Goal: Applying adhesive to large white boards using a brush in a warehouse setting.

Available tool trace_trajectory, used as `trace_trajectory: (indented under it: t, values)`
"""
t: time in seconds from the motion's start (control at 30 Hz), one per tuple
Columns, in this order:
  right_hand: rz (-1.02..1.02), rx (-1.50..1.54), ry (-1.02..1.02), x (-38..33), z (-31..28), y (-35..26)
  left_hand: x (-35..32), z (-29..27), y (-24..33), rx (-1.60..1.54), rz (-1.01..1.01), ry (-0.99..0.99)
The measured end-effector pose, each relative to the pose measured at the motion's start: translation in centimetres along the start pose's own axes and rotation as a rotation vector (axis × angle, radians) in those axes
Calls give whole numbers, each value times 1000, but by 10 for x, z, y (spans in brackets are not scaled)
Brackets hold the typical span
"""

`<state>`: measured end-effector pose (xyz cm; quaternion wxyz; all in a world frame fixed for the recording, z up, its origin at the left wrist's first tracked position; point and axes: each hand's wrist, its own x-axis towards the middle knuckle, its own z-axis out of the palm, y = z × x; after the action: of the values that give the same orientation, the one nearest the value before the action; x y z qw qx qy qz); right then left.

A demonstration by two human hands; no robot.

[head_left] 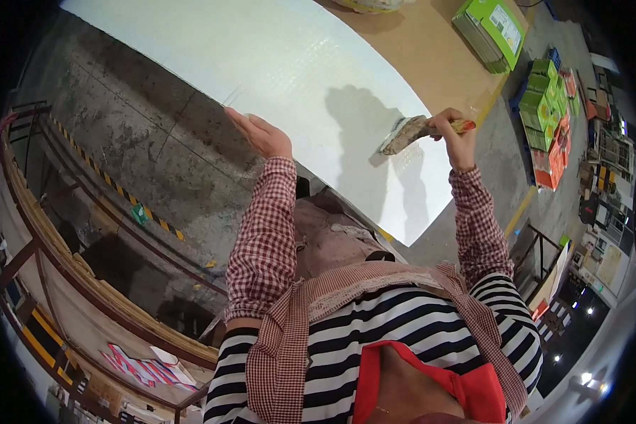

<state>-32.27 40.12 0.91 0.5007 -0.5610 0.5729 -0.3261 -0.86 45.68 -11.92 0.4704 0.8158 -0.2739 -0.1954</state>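
1. While one brush (pixel 405 136) is held at the right end of one white board (pixel 261 49), a worker's right hand (pixel 456 138) grips its red-and-yellow handle, fingers closed; the bristles sit at the surface, though firm contact cannot be told.

2. One left hand (pixel 265 136), bare and open with fingers extended, is at the near edge of the white board; whether it touches is unclear.

3. Two red-and-white checked sleeves (pixel 263 233) cover the forearms; one checked apron (pixel 374 275) and one black-and-white striped top (pixel 389 318) show on the near side of the white board.

4. One shadow (pixel 357 116) falls across the white board, which lies beside a tan surface (pixel 431 42) on its far side.

5. One stack of green cartons (pixel 489 35) stands beyond the white board, far right, bearing a white label (pixel 507 30) whose print is too small to read.

6. Farther right of the white board, one pallet load (pixel 544 120) mixes green and orange-red boxes, too crowded to count.

7. Left of the white board, one yellow-and-black striped strip (pixel 120 189) and one green scrap (pixel 140 213) show near a brown metal frame (pixel 46 247).
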Motion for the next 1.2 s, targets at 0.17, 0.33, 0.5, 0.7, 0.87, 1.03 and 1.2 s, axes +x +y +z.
trace_trajectory:
  t: [0.17,0.33,0.5,0.7,0.87,1.03,1.2]
  values:
    - [-220,92,8,57,59,-59,0,-1,-2,-74,27,17]
    - [-273,250,-39,122,116,-60,2,2,-3,-74,39,22]
    - [-135,-16,-99,112,93,-46,2,-3,-3,-88,48,34]
    - [-282,165,-43,110,112,-72,3,0,-10,-117,42,52]
    - [-207,-69,-14,82,75,-24,3,8,-12,-120,51,47]
    - [-139,-264,-138,38,77,-52,1,-5,-9,-158,52,98]
    - [-488,-112,-82,61,136,-62,-67,-2,-11,-211,82,90]
